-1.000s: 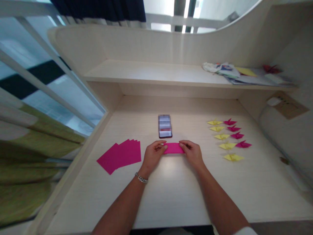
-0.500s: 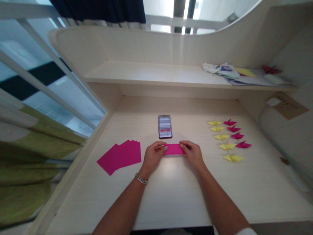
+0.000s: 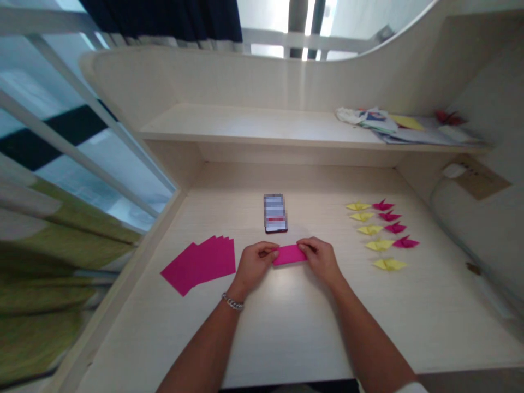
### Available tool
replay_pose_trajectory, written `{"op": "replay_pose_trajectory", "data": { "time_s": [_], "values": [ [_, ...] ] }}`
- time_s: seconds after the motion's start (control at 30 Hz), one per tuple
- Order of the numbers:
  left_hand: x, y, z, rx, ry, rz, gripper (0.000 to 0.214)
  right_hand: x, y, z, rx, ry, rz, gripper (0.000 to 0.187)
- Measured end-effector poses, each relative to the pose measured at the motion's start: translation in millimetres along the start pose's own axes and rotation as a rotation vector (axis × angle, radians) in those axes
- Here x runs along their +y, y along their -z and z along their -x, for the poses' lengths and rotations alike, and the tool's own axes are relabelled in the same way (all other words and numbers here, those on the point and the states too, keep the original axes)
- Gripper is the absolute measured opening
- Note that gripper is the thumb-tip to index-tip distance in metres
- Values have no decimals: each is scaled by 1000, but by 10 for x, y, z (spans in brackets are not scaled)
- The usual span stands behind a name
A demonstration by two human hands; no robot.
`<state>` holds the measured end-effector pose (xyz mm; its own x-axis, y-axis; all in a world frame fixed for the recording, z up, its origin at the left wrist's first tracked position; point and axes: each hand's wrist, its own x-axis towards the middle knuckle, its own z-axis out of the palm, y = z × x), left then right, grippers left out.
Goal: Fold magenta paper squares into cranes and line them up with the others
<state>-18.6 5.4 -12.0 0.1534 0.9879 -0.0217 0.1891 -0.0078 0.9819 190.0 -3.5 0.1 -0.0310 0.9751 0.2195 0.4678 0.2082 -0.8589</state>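
The left hand (image 3: 252,265) and right hand (image 3: 322,259) each pinch one end of a pink paper strip (image 3: 290,255) at the middle of a pale desk (image 3: 290,333). A phone (image 3: 275,212) lies toward the far edge, pink sheets (image 3: 207,263) overlap near the left edge, and yellow origami (image 3: 379,245) and pink origami (image 3: 405,242) line up toward the right.

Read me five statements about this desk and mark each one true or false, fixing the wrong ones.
1. The left hand and right hand both hold the pink strip. True.
2. The phone stands on the shelf. False: the phone lies on the desk.
3. A bracelet circles the left wrist. True.
4. The pink sheets lie right of the right hand. False: they lie left of the left hand.
5. There are more yellow folded pieces than pink folded pieces on the desk. True.
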Motion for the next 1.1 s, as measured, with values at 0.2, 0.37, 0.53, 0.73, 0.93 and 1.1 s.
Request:
{"op": "replay_pose_trajectory", "data": {
  "time_s": [0.2,0.37,0.53,0.73,0.93,1.1],
  "values": [
    [33,4,13,-121,-50,-81,20,-168,-8,-4,-165,117,188,23],
    [83,-34,44,-160,-75,-88,18,-237,-90,-11,-156,75,40,20],
    [48,-68,34,-16,-26,41,21,-135,-234,-72,11,-231,-400,34],
    [33,-101,26,-68,45,184,22,-105,-328,-68,77,-227,-327,17],
    [40,-131,26,-38,113,239,28,-122,-345,-26,33,-233,-350,19],
    [29,-137,27,-41,133,272,31,-107,-357,-17,45,-237,-354,20]
  ]
}}
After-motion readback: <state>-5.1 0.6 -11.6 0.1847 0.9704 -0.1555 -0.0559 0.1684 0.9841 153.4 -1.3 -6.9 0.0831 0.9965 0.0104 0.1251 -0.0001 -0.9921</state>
